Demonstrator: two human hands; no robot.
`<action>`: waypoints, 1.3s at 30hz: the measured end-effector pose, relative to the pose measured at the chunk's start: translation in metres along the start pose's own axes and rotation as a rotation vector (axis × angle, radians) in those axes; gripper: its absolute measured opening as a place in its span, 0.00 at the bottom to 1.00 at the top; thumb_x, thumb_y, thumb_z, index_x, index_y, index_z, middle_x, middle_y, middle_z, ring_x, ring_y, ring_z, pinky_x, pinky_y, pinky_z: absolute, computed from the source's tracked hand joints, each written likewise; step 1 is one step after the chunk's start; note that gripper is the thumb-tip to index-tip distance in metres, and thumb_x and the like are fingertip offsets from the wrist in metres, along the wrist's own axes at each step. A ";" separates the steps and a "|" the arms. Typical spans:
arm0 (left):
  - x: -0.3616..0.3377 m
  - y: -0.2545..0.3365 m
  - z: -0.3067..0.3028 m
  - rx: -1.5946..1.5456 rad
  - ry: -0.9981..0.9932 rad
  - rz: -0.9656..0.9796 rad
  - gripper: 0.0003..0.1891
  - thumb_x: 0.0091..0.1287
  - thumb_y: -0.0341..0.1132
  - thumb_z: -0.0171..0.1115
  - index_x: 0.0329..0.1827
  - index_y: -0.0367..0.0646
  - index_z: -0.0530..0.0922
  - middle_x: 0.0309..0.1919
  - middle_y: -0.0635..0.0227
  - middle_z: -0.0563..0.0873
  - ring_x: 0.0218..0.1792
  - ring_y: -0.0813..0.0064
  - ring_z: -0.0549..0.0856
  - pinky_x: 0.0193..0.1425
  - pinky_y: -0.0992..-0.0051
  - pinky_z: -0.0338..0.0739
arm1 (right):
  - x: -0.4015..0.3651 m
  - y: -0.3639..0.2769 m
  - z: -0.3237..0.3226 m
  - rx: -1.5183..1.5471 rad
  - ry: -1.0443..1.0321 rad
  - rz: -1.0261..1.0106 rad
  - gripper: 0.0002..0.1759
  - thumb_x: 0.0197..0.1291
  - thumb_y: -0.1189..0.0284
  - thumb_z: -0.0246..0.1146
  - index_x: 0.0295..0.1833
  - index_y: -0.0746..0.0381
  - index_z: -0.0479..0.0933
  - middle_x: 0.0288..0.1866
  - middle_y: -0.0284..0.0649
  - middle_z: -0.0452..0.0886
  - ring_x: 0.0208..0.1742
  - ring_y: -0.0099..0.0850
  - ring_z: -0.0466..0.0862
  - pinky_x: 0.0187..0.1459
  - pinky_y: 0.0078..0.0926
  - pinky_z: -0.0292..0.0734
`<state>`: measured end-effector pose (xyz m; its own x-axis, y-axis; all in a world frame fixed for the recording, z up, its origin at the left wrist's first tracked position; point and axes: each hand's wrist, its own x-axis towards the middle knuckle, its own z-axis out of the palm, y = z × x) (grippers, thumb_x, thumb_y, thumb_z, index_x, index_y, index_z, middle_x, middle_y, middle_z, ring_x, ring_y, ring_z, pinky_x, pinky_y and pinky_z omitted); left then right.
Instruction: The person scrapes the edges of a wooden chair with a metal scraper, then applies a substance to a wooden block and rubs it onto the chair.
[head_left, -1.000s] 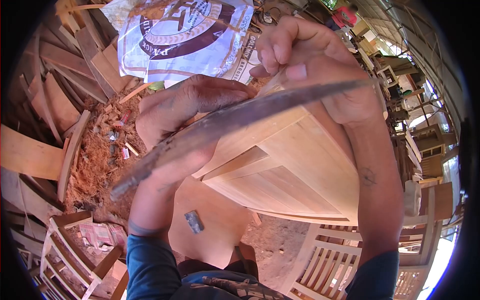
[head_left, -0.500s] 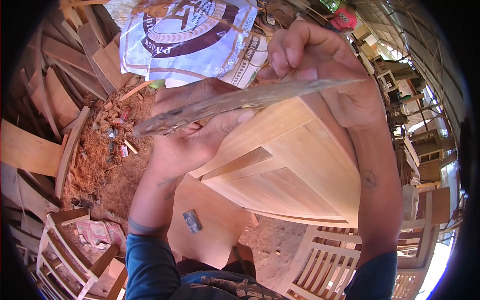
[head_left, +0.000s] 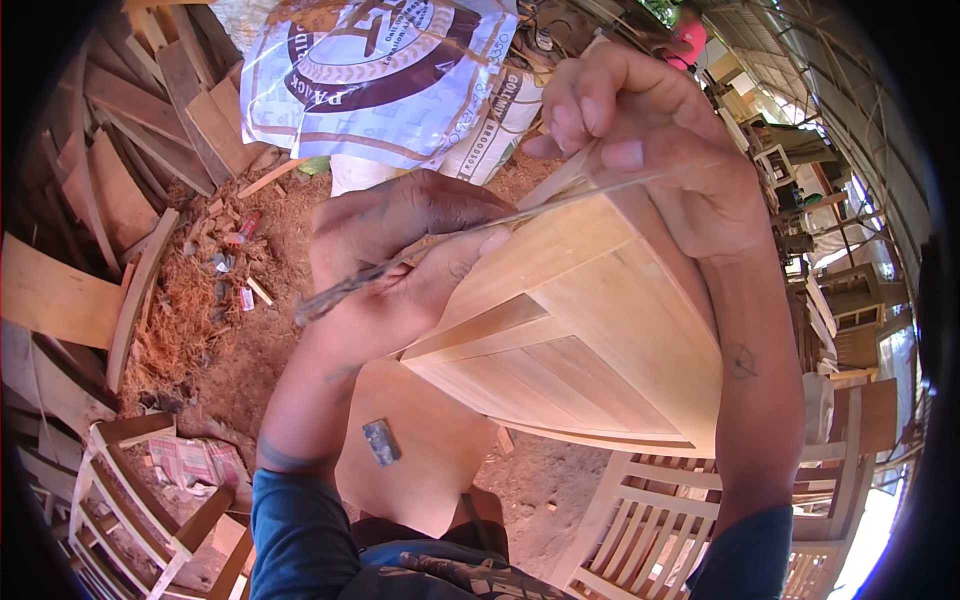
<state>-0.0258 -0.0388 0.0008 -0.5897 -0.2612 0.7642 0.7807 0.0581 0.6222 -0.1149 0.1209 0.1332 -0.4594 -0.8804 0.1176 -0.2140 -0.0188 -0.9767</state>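
A thin, flat strip (head_left: 345,290), dark brown and tapering to a fine tip, is held nearly edge-on in front of me. My left hand (head_left: 385,250) is closed on it, with the thumb and fingers pinching its thicker part. My right hand (head_left: 690,165) is raised at the tapered end, its fingers half curled and apart from the thumb. The strip's tip overlaps the right palm in this view. Below both hands stands a pale wooden panel (head_left: 620,310) with a framed inset.
A brown board (head_left: 410,480) with a small dark block (head_left: 381,442) on it lies near my legs. Printed sacks (head_left: 370,90) lie ahead. Wood offcuts (head_left: 140,110) and shavings (head_left: 185,320) are at the left. Slatted frames (head_left: 650,520) stand at the right; a person (head_left: 688,40) is far behind.
The strip has turned from showing its broad face to nearly edge-on, its thick end dropping slightly. My left wrist has rotated with it; my right hand has barely moved.
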 end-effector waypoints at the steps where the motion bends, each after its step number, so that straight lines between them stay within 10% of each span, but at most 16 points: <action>1: 0.001 0.000 0.001 0.012 0.007 0.028 0.03 0.56 0.24 0.69 0.32 0.33 0.84 0.30 0.57 0.88 0.29 0.69 0.88 0.34 0.76 0.81 | 0.000 0.000 -0.001 -0.022 0.002 0.010 0.10 0.49 0.76 0.60 0.38 0.64 0.71 0.40 0.38 0.71 0.47 0.28 0.76 0.62 0.31 0.75; 39: -0.007 0.003 0.004 0.240 0.008 0.139 0.07 0.53 0.22 0.69 0.35 0.30 0.83 0.30 0.52 0.87 0.29 0.66 0.88 0.32 0.74 0.82 | -0.002 0.003 0.000 0.076 0.049 0.027 0.06 0.55 0.76 0.55 0.39 0.63 0.71 0.39 0.39 0.73 0.45 0.28 0.75 0.60 0.33 0.74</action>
<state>-0.0203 -0.0330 -0.0017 -0.4778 -0.2422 0.8444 0.7822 0.3203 0.5344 -0.1150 0.1224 0.1301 -0.5066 -0.8567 0.0976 -0.1355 -0.0327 -0.9902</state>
